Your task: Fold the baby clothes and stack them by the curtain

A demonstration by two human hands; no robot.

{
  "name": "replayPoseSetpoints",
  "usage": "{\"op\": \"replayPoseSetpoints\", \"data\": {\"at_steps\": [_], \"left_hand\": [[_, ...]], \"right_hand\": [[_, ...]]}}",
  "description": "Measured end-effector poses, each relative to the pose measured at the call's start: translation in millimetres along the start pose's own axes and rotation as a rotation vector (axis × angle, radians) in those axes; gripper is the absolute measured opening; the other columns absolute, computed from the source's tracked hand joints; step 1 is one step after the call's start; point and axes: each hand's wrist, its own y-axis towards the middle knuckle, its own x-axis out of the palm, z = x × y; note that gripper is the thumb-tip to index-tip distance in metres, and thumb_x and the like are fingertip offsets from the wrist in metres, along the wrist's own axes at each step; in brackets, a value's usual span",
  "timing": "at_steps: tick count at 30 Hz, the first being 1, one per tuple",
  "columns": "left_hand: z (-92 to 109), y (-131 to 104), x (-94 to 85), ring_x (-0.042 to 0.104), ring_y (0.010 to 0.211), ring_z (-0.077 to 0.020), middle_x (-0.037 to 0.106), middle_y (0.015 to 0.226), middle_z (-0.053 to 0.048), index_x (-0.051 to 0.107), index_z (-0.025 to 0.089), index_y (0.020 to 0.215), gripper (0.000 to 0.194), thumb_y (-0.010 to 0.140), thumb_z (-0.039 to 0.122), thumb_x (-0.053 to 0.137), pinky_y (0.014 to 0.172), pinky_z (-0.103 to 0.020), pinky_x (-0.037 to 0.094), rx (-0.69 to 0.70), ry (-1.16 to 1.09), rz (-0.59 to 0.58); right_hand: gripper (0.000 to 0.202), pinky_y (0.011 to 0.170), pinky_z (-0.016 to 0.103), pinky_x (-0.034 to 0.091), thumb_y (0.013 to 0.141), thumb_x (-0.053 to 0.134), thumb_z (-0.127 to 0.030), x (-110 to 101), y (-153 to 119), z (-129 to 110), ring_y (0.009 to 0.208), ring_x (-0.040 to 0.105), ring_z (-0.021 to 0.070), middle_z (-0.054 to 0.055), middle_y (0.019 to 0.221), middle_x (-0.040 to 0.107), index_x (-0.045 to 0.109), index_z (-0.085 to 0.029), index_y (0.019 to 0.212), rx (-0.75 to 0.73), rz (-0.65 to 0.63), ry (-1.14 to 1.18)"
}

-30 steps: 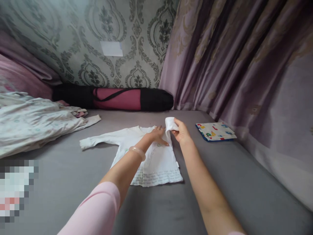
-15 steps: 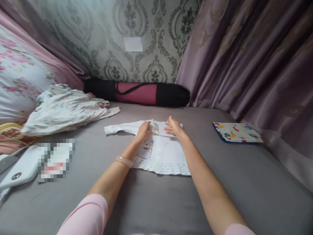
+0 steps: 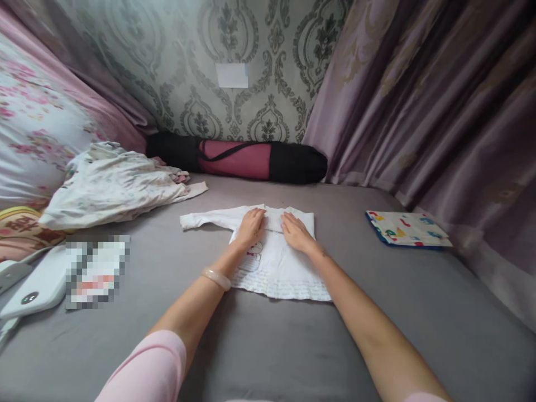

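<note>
A small white long-sleeved shirt with a bear print and rows of lettering near its hem lies flat on the grey sheet. One sleeve stretches out to the left; the other is folded across the chest. My left hand rests flat on the upper left of the shirt, fingers extended, partly covering the bear. Opposite it, my right hand presses flat on the folded sleeve, its fingers pointing up and inward. Neither hand grips the cloth. A pale bangle circles my left wrist.
Crumpled pale clothing lies at the left, above a white device and a pixelated packet. A black and maroon long bag lies along the wall. At the right is a folded patterned cloth item with blue edging.
My right hand has come down and inward onto the folded sleeve, which now lies flatter. My left hand has flattened on the shirt and shifted slightly right.
</note>
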Motion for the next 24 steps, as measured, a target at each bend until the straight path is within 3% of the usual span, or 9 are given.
{"op": "replayPoseSetpoints", "data": {"at_steps": [3,7,10,15,24], "left_hand": [[7.3,-1.4,-2.1,0.052,0.122,-0.0254,0.061,0.124,-0.015,0.054,0.016,0.122,0.033,0.093,0.02,0.039,0.106,-0.047,0.039,0.049,0.032,-0.069],[10.4,-3.4,0.9,0.046,0.131,-0.0253,0.053,0.137,-0.016,0.05,0.014,0.131,0.041,0.092,0.018,0.039,0.11,-0.047,0.035,-0.049,0.076,-0.23],[9.2,-3.4,3.1,0.042,0.135,-0.0243,0.049,0.142,-0.015,0.049,0.014,0.134,0.044,0.092,0.019,0.039,0.113,-0.045,0.031,-0.115,0.091,-0.281],[9.2,-2.5,2.6,0.041,0.136,-0.024,0.048,0.143,-0.015,0.05,0.013,0.135,0.043,0.095,0.021,0.036,0.114,-0.045,0.03,-0.138,0.093,-0.293],[10.0,-2.6,1.5,0.039,0.138,-0.0251,0.047,0.145,-0.015,0.05,0.012,0.136,0.044,0.095,0.022,0.035,0.114,-0.045,0.03,-0.136,0.102,-0.306]], "right_hand": [[0.06,0.119,0.045,0.005,0.098,0.024,-0.034,10.1,-0.1,-16.2,0.147,0.01,0.0233,0.013,0.159,0.018,0.028,-0.004,0.15,-0.015,-0.109,-0.068],[0.065,0.118,0.043,0.002,0.098,0.017,-0.039,19.4,4.2,-26.2,0.148,0.005,0.0216,0.012,0.16,0.012,0.02,-0.004,0.152,0.0,-0.161,-0.07],[0.066,0.118,0.043,0.002,0.097,0.015,-0.041,25.0,5.0,-25.7,0.148,0.004,0.0217,0.012,0.161,0.01,0.019,-0.004,0.152,0.003,-0.166,-0.069],[0.069,0.118,0.042,0.0,0.098,0.013,-0.045,24.9,2.2,-13.8,0.148,0.003,0.0228,0.013,0.161,0.008,0.014,-0.004,0.153,0.106,-0.135,-0.091],[0.068,0.118,0.042,0.002,0.098,0.016,-0.042,6.1,-1.9,19.7,0.147,0.005,0.0251,0.015,0.16,0.01,0.015,0.001,0.152,0.313,-0.1,-0.256]]}}
